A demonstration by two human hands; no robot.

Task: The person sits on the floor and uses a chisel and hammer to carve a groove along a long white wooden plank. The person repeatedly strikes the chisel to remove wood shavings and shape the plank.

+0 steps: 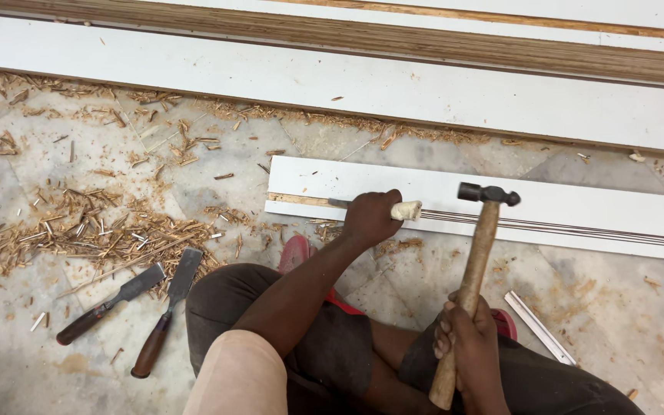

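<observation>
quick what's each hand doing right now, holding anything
Left hand: closed around a pale-handled chisel set on the white board.
Right hand: closed on the wooden handle of a hammer, head raised above the board.

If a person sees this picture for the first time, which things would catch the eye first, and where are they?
Probably the hammer first, raised at centre right in the right hand, its head above the white grooved board. Just left of it, the left hand grips a pale-handled chisel lying on that board. At lower left, two spare chisels lie on the floor beside a heap of wood shavings.
</observation>
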